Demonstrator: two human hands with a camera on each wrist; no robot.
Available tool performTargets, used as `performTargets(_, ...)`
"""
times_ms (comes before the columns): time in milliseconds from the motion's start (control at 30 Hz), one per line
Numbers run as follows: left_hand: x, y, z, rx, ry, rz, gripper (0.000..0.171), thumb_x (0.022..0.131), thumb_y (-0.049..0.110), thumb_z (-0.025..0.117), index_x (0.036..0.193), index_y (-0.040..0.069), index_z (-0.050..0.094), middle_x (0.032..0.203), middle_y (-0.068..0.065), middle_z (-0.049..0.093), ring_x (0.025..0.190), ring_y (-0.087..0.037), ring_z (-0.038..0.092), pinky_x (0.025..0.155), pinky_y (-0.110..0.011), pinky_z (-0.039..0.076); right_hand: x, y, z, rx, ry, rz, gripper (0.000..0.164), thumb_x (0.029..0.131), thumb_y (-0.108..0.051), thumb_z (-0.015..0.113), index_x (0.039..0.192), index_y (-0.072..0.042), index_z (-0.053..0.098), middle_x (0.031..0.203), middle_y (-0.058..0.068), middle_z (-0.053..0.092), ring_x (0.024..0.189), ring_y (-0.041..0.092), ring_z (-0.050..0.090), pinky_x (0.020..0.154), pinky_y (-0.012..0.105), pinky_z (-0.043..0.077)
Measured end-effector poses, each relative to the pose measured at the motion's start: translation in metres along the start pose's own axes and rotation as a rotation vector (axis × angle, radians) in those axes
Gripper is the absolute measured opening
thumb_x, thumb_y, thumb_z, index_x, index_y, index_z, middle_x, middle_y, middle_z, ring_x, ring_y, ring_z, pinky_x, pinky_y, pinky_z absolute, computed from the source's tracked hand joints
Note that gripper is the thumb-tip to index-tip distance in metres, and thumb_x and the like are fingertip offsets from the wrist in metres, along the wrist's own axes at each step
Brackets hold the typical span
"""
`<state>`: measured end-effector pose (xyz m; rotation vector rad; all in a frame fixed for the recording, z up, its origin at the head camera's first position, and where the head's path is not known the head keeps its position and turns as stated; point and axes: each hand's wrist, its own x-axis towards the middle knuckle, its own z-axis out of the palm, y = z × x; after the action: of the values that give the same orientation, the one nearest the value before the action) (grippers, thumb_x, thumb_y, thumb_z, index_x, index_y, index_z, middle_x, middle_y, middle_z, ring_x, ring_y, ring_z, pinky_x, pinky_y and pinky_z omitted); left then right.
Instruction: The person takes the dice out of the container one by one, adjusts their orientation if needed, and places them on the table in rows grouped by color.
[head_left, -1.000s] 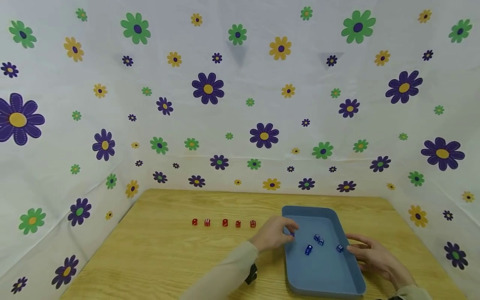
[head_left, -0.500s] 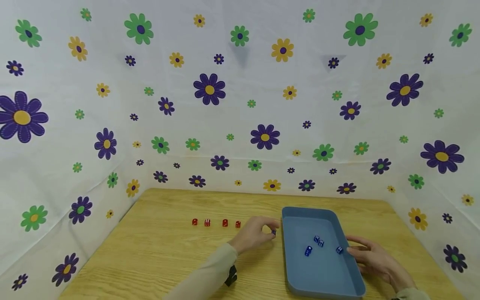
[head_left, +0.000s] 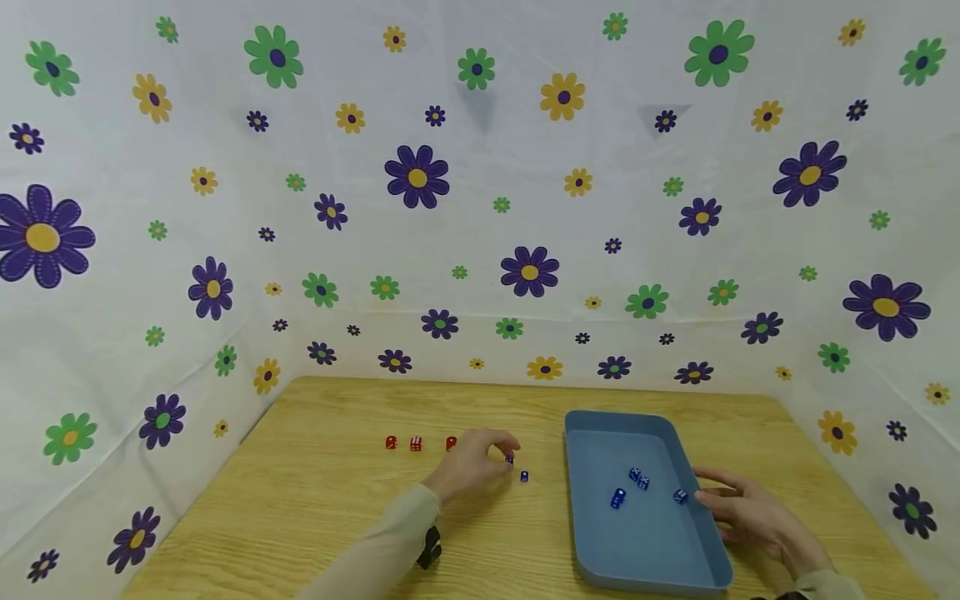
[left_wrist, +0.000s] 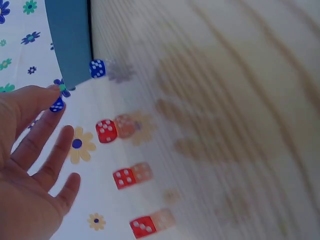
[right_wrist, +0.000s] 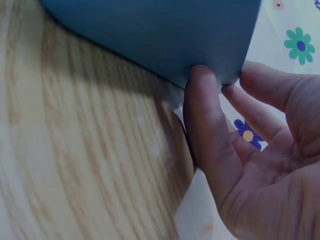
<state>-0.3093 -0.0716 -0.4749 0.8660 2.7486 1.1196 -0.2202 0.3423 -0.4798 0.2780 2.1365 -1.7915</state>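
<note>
Thumb and forefinger of my left hand (head_left: 471,467) pinch a small blue die (left_wrist: 57,104) with white pips, held above the table. A second blue die (head_left: 524,477) rests on the wood just right of that hand. Red dice (head_left: 416,443) sit in a row further left; the hand hides some of them in the head view. The left wrist view shows several red dice (left_wrist: 106,131). My right hand (head_left: 757,517) rests its fingertips against the outer right wall of a blue tray (head_left: 645,575), fingers extended. Inside the tray lie several blue dice (head_left: 680,497).
The wooden table (head_left: 322,492) reaches back to a white flower-patterned cloth (head_left: 480,225) that surrounds it at the back and sides. Wood shows between the tray and the left hand.
My left hand has moved left from the tray's left wall with the blue die. The blue die on the table has come into view beside it. My right hand and the tray stay put.
</note>
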Motion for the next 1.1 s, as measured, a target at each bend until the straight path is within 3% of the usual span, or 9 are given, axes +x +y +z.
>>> performTargets(200,-0.004,-0.008,-0.008,0.044,0.001,-0.018,0.027,0.084,0.005,0.074,0.111,0.007,0.072,0.1,-0.002,0.071,0.1,-0.021,0.064,0.09,-0.042,0.052,0.0,-0.003,-0.001,-0.003,-0.024,-0.014,0.073,0.097,-0.02,0.063,0.154,0.001,0.021,0.146,0.033,0.04,0.109,0.024,0.065,0.086,0.045,0.056)
performTargets(600,-0.011,-0.011,-0.01,0.102,-0.031,-0.052,0.027,0.08,0.003,0.078,0.107,0.007,0.073,0.095,-0.001,0.073,0.089,-0.015,0.065,0.081,-0.034,0.054,-0.001,-0.002,0.0,0.004,-0.019,-0.01,0.075,0.095,-0.02,0.066,0.153,0.001,0.024,0.134,0.025,0.055,0.106,0.023,0.066,0.085,0.044,0.056)
performTargets(1100,-0.004,-0.013,-0.003,0.202,-0.044,-0.039,0.023,0.079,0.004,0.079,0.102,0.008,0.074,0.09,0.002,0.073,0.085,-0.012,0.066,0.079,-0.031,0.054,-0.001,0.0,0.002,0.022,0.023,0.012,0.075,0.094,-0.019,0.067,0.153,0.001,0.026,0.128,0.02,0.061,0.103,0.022,0.067,0.084,0.044,0.057)
